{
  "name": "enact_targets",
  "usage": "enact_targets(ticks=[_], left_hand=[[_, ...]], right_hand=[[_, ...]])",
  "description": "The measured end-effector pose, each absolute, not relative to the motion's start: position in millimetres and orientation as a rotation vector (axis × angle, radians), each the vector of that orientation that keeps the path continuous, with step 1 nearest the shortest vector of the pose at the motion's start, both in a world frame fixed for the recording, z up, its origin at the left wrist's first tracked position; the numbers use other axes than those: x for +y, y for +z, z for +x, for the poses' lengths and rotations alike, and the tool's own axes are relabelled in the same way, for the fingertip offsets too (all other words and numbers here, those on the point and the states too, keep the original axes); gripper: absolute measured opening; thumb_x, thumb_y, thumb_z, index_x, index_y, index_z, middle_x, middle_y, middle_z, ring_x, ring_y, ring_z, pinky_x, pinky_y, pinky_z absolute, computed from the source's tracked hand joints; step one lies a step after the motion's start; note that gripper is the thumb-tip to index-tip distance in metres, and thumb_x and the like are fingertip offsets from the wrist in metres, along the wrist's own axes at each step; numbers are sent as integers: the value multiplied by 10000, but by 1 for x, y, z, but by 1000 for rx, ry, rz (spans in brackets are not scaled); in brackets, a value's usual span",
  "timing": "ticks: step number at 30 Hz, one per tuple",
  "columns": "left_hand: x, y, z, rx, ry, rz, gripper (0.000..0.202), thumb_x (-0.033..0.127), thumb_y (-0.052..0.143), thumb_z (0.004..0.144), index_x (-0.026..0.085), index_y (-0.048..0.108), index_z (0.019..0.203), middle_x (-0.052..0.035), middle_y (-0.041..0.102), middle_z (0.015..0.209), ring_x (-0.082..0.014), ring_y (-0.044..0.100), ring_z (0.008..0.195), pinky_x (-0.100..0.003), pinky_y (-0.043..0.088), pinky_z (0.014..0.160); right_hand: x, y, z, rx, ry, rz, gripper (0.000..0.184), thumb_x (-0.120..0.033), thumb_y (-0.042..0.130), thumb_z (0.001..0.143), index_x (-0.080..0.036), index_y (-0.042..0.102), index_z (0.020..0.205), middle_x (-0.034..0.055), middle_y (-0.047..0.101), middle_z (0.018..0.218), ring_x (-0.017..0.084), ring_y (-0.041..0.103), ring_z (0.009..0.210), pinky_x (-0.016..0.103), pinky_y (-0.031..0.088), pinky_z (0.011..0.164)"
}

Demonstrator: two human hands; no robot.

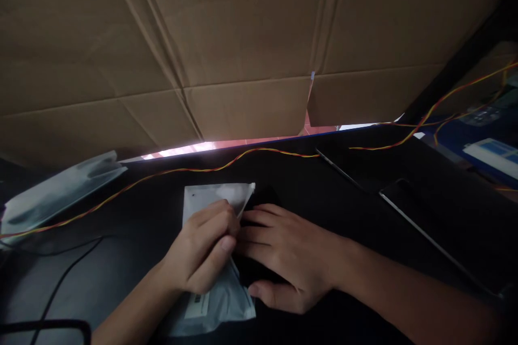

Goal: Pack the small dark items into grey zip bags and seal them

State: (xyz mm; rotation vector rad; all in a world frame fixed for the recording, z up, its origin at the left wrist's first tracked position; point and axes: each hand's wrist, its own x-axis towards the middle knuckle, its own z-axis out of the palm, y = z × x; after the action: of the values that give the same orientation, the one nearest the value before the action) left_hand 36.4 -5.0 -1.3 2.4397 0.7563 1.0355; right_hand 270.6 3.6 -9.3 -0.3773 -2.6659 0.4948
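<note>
A frosted plastic zip bag (pixel 202 197) lies on the dark table, with a white barcode label (pixel 198 304) near its lower end. My left hand (pixel 208 245) is closed on the bag's right edge, thumb against curled fingers. Beside it, my right hand (pixel 291 253) rests palm down, its fingers stretched toward the bag's edge and its thumb apart. Under the right hand is a flat black piece (pixel 265 197), mostly covered and hard to separate from the dark tabletop. Whether part of it is inside the bag, I cannot tell.
Another frosted bag (pixel 60 194) lies at the left. A twisted red-yellow wire (pixel 178 170) crosses the table's back. Thin black panels (pixel 437 226) lie at the right, near a blue-and-white box (pixel 491 156). A cardboard sheet (pixel 243 27) stands behind; a black cable (pixel 60 283) runs front left.
</note>
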Motion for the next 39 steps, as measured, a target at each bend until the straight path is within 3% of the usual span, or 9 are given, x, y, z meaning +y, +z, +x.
enact_targets(ticks=[4, 8, 14, 18, 21, 25, 29, 34, 39], left_hand=[[-5, 2, 37, 738, 909, 2513, 234, 351, 412, 1104, 211, 552, 978, -19, 581, 841, -193, 542, 754, -342, 453, 711], [4, 3, 25, 1111, 859, 2527, 326, 351, 440, 1092, 194, 600, 1329, -105, 700, 1195, -280, 655, 1079, -431, 512, 928], [14, -11, 14, 1072, 555, 2481, 548, 468, 389, 1142, 254, 431, 1646, -115, 512, 1683, -356, 417, 1594, -634, 343, 1295], [7, -14, 25, 1056, 585, 2457, 575, 500, 315, 1156, 269, 397, 1676, -111, 478, 1710, -359, 362, 1628, -696, 247, 1327], [-2, -15, 40, 1105, 629, 2439, 571, 499, 312, 1157, 275, 399, 1675, -98, 463, 1721, -375, 319, 1645, -736, 146, 1335], [-9, -14, 50, 1116, 675, 2395, 568, 511, 340, 1152, 293, 397, 1674, -87, 431, 1740, -390, 271, 1660, -759, 81, 1336], [-12, -4, 43, 910, 672, 2364, 591, 568, 371, 1134, 329, 403, 1673, -91, 484, 1707, -381, 413, 1601, -712, 264, 1332], [-25, 6, 56, 875, 704, 2407, 525, 480, 490, 1108, 345, 492, 1615, -87, 611, 1597, -397, 510, 1535, -727, 355, 1299], [-30, 7, 68, 1067, 860, 2220, 364, 377, 584, 1076, 351, 631, 1436, -68, 664, 1502, -349, 591, 1451, -639, 505, 1221]], right_hand=[[-4, -12, 263, -2569, 543, -613, 382, -341, 543, 1066, -108, 689, 1331, 154, 728, 1387, 295, 559, 1410, 483, 337, 1288], [2, -11, 268, -2604, 540, -668, 421, -362, 567, 1104, -152, 630, 1463, 129, 640, 1553, 292, 441, 1548, 507, 293, 1318], [8, -19, 274, -2710, 497, -358, 405, -404, 583, 1099, -201, 667, 1440, 96, 662, 1538, 282, 445, 1556, 499, 301, 1323], [-6, -27, 260, -2670, 389, -522, 366, -372, 575, 1086, -130, 720, 1320, 146, 712, 1447, 321, 460, 1542, 510, 252, 1349], [-9, -28, 253, -2540, 405, -680, 460, -332, 580, 1055, -40, 651, 1404, 236, 621, 1546, 341, 388, 1593, 529, 222, 1361], [-2, -22, 260, -2573, 517, -452, 426, -317, 623, 1006, -67, 685, 1345, 236, 673, 1476, 341, 510, 1504, 517, 385, 1282], [-3, -18, 261, -2695, 608, -93, 216, -274, 630, 1002, -156, 766, 1122, 116, 814, 1187, 267, 702, 1237, 412, 492, 1187], [-10, -25, 241, -2550, 560, -345, 281, -299, 549, 1084, -183, 702, 1290, 145, 715, 1436, 312, 568, 1452, 533, 418, 1259], [3, -20, 245, -2493, 667, -512, 233, -326, 584, 1052, -196, 698, 1209, 98, 780, 1257, 271, 666, 1312, 443, 497, 1204]])
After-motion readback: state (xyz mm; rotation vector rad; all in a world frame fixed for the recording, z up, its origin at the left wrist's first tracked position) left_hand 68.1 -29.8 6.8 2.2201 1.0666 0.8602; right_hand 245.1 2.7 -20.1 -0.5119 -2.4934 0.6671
